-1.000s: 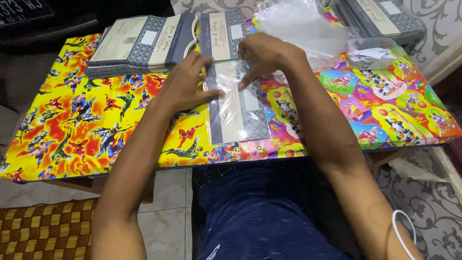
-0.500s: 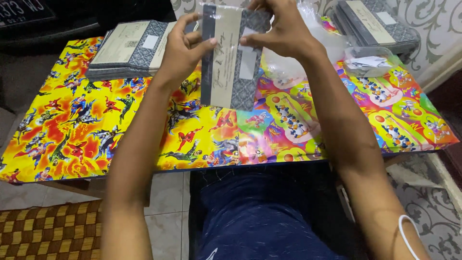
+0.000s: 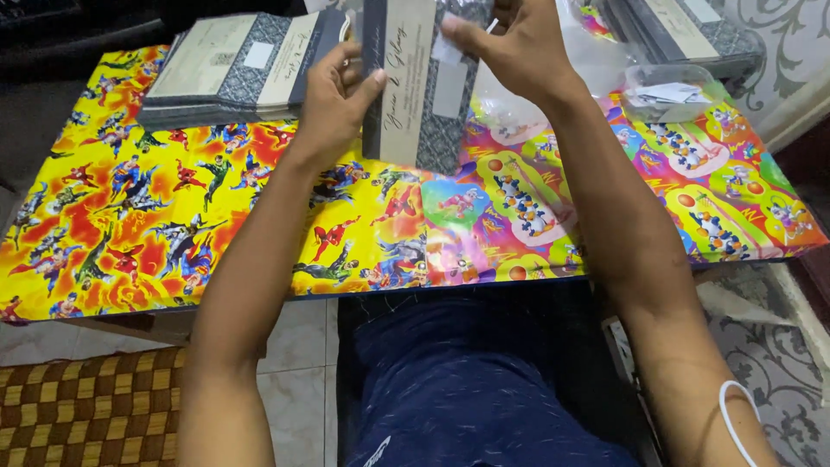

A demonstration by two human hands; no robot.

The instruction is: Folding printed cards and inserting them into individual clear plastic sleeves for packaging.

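Observation:
I hold a tall card (image 3: 421, 86) upright above the table; it is dark blue patterned with a beige band and sits in a clear plastic sleeve. My left hand (image 3: 337, 99) grips its left edge, thumb on the front. My right hand (image 3: 510, 47) pinches the sleeve's top at the upper right. The card's bottom edge hangs just over the table's colourful cartoon-printed cover (image 3: 259, 216).
A stack of similar cards (image 3: 238, 69) lies at the back left. Another stack (image 3: 683, 35) lies at the back right, with a clear plastic tub (image 3: 670, 91) and loose clear sleeves (image 3: 519, 112) near it. A brown checked mat (image 3: 78, 406) lies on the tiled floor.
The card lay flat on the table under both hands a second ago. Both hands have lifted it upright and toward the back of the table.

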